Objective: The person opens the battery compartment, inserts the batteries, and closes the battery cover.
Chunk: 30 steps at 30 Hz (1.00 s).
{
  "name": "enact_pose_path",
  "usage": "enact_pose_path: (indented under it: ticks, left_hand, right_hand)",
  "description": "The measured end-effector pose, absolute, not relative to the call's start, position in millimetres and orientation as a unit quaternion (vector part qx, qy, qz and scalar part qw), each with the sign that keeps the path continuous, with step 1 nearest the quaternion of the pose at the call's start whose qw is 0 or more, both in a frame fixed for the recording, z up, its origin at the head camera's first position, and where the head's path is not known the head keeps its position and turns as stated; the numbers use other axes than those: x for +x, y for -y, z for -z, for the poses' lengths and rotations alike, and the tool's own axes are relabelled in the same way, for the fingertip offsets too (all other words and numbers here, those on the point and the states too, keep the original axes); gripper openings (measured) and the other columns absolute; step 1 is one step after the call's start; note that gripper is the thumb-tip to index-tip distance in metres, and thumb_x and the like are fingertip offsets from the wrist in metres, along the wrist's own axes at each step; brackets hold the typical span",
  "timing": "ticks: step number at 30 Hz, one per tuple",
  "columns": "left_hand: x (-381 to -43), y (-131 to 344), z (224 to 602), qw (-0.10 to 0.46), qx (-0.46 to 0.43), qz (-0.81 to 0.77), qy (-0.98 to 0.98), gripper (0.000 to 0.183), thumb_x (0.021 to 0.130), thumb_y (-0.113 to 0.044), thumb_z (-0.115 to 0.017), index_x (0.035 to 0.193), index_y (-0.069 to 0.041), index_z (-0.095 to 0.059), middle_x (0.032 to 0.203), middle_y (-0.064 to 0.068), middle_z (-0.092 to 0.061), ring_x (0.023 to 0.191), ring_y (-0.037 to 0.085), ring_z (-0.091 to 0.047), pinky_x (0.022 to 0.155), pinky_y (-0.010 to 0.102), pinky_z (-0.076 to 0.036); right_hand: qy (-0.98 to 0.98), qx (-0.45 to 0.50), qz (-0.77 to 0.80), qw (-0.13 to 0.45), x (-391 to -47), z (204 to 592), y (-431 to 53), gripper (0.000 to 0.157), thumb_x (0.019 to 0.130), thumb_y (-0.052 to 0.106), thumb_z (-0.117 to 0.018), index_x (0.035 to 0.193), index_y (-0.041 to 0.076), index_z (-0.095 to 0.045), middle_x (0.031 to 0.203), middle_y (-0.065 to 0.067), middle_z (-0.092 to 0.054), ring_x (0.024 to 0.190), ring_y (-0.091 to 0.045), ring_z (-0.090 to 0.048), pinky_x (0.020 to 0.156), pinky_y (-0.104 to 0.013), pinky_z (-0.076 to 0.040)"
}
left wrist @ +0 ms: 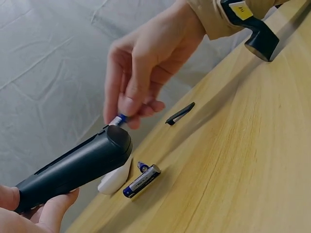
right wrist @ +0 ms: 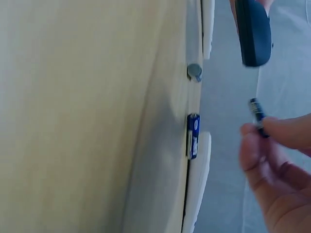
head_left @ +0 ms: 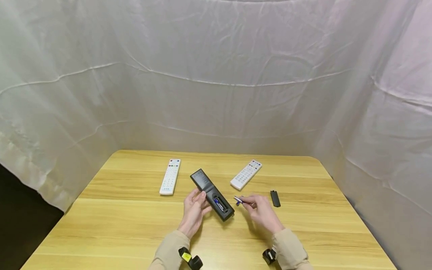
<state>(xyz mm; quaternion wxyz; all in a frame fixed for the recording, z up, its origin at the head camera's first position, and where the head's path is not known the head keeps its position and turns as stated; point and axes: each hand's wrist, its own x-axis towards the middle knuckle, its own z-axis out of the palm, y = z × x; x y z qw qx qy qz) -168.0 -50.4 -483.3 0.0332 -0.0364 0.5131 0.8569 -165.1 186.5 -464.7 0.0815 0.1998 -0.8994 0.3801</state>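
My left hand (head_left: 194,210) grips a black remote control (head_left: 204,182), tilted and lifted off the table with its back turned up. The battery compartment stands uncovered, and a blue-and-silver battery (head_left: 220,204) lies inside. Just right of the remote's lower end, my right hand (head_left: 261,212) pinches another small battery (right wrist: 258,115) between thumb and fingers, apart from the remote in the right wrist view. Two loose batteries (left wrist: 141,181) lie on the table below the hands. To the right of my right hand rests the black battery cover (head_left: 275,198).
A white remote (head_left: 170,177) lies at the left of the wooden table (head_left: 118,210). A second white remote (head_left: 246,174) lies slantwise behind my right hand. Pale cloth curtains (head_left: 216,105) hang around the table's back and sides.
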Motion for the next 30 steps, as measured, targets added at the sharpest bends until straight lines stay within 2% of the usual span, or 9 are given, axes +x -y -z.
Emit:
enact_pose_path:
  ticks: [4, 8, 18, 25, 30]
  left_hand:
    - [-169, 50, 483, 0.033, -0.038, -0.858, -0.511, 0.048, 0.106, -0.011, -0.048, 0.147, 0.007, -0.032, 0.121, 0.012, -0.066, 0.096, 0.013, -0.072, 0.084, 0.031, -0.065]
    - [-169, 50, 484, 0.035, -0.039, -0.860, -0.508, 0.047, 0.106, -0.010, -0.047, 0.146, 0.008, -0.031, 0.120, 0.010, -0.066, 0.095, 0.013, -0.071, 0.082, 0.029, -0.065]
    - [-168, 47, 484, 0.038, -0.040, -0.863, -0.502, 0.051, 0.105, -0.008, -0.047, 0.148, 0.009, -0.025, 0.125, 0.015, -0.060, 0.095, 0.014, -0.071, 0.086, 0.033, -0.065]
    - [-166, 46, 482, 0.038, -0.028, -0.863, -0.503, 0.048, 0.105, -0.007, -0.046, 0.147, 0.009, -0.029, 0.135, 0.027, -0.057, 0.098, 0.017, -0.072, 0.090, 0.038, -0.065]
    - [-166, 46, 482, 0.044, -0.022, -0.861, -0.506, 0.048, 0.105, -0.006, -0.045, 0.148, 0.009, -0.028, 0.140, 0.031, -0.053, 0.101, 0.018, -0.072, 0.091, 0.038, -0.064]
  right_hand:
    - [0.879, 0.264, -0.367, 0.149, -162, 466, -183, 0.025, 0.084, -0.005, -0.073, 0.109, 0.001, -0.076, 0.090, -0.008, -0.076, 0.077, -0.014, -0.072, 0.068, -0.018, -0.062]
    - [0.858, 0.317, -0.361, 0.183, -161, 468, -179, 0.024, 0.081, -0.008, -0.075, 0.104, 0.000, -0.077, 0.090, -0.009, -0.077, 0.076, -0.015, -0.072, 0.069, -0.019, -0.063]
    - [0.844, 0.366, -0.342, 0.191, -158, 467, -171, 0.024, 0.077, -0.010, -0.077, 0.099, -0.001, -0.077, 0.086, -0.008, -0.077, 0.071, -0.011, -0.070, 0.066, -0.017, -0.061]
    - [0.847, 0.371, -0.303, 0.228, -157, 466, -166, 0.020, 0.075, -0.006, -0.080, 0.094, 0.001, -0.078, 0.080, -0.006, -0.075, 0.066, -0.006, -0.063, 0.060, -0.012, -0.055]
    - [0.849, 0.374, -0.272, 0.256, -157, 466, -163, 0.019, 0.073, -0.003, -0.083, 0.090, 0.003, -0.078, 0.082, -0.004, -0.075, 0.070, -0.010, -0.067, 0.063, -0.014, -0.058]
